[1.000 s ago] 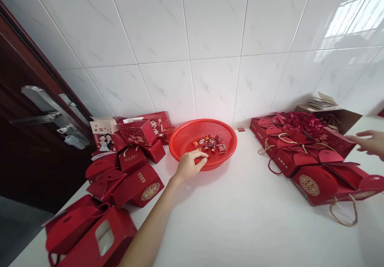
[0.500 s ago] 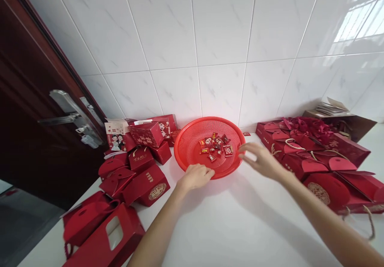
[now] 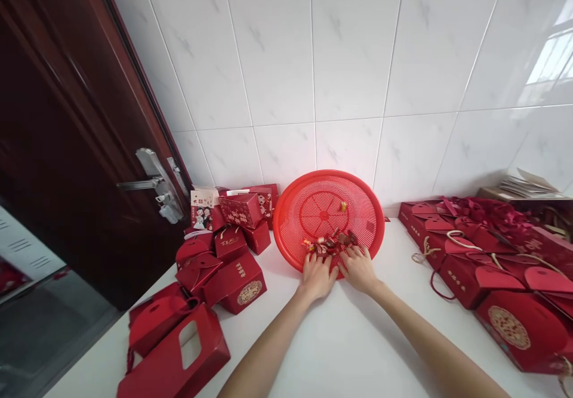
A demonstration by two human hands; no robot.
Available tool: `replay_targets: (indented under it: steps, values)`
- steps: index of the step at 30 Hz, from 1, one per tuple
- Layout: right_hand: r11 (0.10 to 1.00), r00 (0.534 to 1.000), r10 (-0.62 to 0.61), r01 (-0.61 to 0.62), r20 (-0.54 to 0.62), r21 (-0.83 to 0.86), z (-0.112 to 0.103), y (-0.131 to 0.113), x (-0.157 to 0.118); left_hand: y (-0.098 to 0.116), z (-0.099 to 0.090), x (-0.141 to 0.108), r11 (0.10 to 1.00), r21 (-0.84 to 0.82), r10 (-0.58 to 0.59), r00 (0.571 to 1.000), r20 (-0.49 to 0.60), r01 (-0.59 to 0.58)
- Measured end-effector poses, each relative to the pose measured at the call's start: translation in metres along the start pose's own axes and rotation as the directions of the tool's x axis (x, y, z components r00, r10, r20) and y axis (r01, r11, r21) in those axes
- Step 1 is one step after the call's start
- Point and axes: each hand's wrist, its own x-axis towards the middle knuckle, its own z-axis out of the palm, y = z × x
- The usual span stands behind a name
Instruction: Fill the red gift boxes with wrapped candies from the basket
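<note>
A red perforated plastic basket [image 3: 286,207] stands on the white table by the wall, its far rim raised and its inside tipped towards me. Wrapped candies [image 3: 333,241] lie bunched along its near inner side, while one gold-wrapped candy [image 3: 344,206] sits apart, further up. My left hand [image 3: 317,275] grips the near rim, fingers reaching over it to the candies. Close by on the right, my right hand [image 3: 358,270] holds the same rim, its fingers also inside against the candies. Both thumbs point towards each other; the palms' undersides are hidden.
Red gift boxes [image 3: 235,281] are piled on the left, with a windowed red box [image 3: 203,353] nearest me. More red boxes with rope handles [image 3: 465,278] line the right side. A tiled wall [image 3: 349,147] rises behind, and a dark door [image 3: 67,117] stands at left.
My right hand has come in from the right onto the near rim. The basket has tilted towards me, and the candies have shifted from its middle to the near side. The view has turned slightly.
</note>
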Motion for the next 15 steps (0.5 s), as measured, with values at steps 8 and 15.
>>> replay_targets:
  steps: [8, 15]
  values:
    - [0.996, 0.997, 0.080, -0.080, 0.011, 0.026, 0.019, -0.005, 0.025, -0.009, -0.006, 0.037, 0.997, 0.057, -0.055, 0.998, 0.041, 0.053]
    - [0.996, 0.988, 0.079, -0.084, 0.129, 0.035, 0.021, 0.003, 0.040, -0.005, -0.013, 0.055, 0.993, 0.051, -0.113, 0.987, 0.116, 0.107]
